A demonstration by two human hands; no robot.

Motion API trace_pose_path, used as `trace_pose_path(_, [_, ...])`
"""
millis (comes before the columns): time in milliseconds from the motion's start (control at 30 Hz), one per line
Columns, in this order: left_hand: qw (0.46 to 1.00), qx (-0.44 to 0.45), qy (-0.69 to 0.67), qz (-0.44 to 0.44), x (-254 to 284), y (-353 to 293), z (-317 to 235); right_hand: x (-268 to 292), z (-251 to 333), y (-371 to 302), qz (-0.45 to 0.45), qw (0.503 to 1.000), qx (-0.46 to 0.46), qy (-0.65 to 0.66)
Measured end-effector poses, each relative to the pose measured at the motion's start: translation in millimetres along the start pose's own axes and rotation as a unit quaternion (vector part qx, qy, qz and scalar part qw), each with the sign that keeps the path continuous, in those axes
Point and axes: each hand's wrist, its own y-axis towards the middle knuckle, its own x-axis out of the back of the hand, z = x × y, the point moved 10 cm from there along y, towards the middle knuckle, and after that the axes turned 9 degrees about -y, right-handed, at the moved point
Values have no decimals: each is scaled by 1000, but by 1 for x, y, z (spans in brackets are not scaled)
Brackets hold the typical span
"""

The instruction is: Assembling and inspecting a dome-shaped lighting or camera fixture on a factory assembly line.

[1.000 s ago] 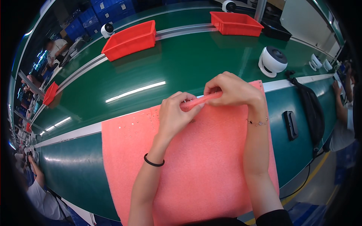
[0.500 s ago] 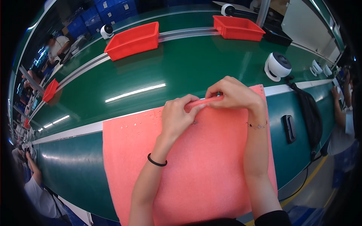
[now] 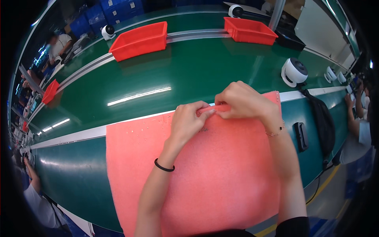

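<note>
A pink foam-like sheet (image 3: pixel 197 177) lies across the near bench, under my forearms. My left hand (image 3: pixel 184 123) is closed in a pinch on a raised fold of the sheet's far edge. Close beside it, my right hand (image 3: pixel 245 102) pinches the same fold, its fingers bent and wrist turned inward. Whether anything small sits between the fingertips, I cannot tell. Several tiny shiny pieces (image 3: pixel 143 128) are scattered on the sheet's far left, and a small dark cluster (image 3: pixel 203 129) rests just below my hands. More tiny pieces line the far right corner.
Beyond the sheet runs a green belt (image 3: pixel 189 71) carrying a white round-headed camera (image 3: pixel 294 72). Red bins (image 3: pixel 139 41) (image 3: pixel 250 31) stand farther back. To the right lie a dark oblong case (image 3: pixel 301 136) and a black pouch (image 3: pixel 323 122). Other people work at both sides.
My right forearm has swung outward to the right and its wrist has turned. Both hands still pinch the fold. The nearest white camera has shifted slightly right.
</note>
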Motion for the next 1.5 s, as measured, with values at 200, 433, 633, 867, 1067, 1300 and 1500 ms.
trace_pose_path(200, [997,49,-53,38,-3,-2,0,1,7,1,25,998,45,-32])
trace_pose_path(433, [990,98,-85,58,-10,-4,9,2,7,-2,30,997,68,-3])
trace_pose_path(633, [996,-11,-70,59,-2,-1,-11,3,1,-1,49,995,65,50])
trace_pose_path(867, [997,-10,-51,58,6,3,1,-5,-5,-2,83,990,45,101])
trace_pose_path(1067, [993,17,-70,91,5,10,24,-20,-9,-3,122,979,18,160])
trace_pose_path(1300, [982,68,-89,155,6,6,20,-17,-7,-7,124,975,25,181])
trace_pose_path(1500, [997,-8,-48,67,10,8,19,-26,-19,-8,100,989,-12,107])
